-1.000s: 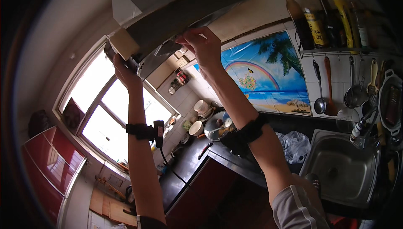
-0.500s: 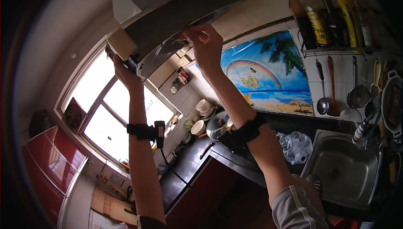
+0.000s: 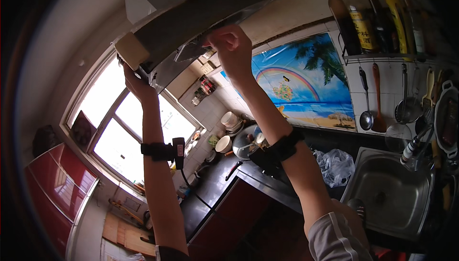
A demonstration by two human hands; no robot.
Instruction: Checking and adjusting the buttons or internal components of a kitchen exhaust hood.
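Observation:
A dark range hood [image 3: 201,15] slants across the top of the view, with a dark grille [image 3: 187,50] on its underside. My left hand [image 3: 139,88] is raised to its left end, closed around a part just below a pale beige block [image 3: 132,51]. Most of those fingers are hidden behind dark and silvery pieces there. My right hand [image 3: 232,50] is up at the hood's lower edge beside the grille. Its fingers are curled into a pinch, and whatever lies between the tips is too dark to make out.
Below lies a dark counter [image 3: 203,208] with bowls [image 3: 229,120] and a lidded pan [image 3: 246,141]. A plastic bag [image 3: 334,165] sits left of the steel sink [image 3: 382,199]. Ladles [image 3: 366,117] hang under a shelf of bottles [image 3: 361,27]. A window [image 3: 114,132] stands at left.
My left hand and the pale block have shifted slightly left. My right hand stays by the hood's edge, its fingers still curled. The whole view has moved a little.

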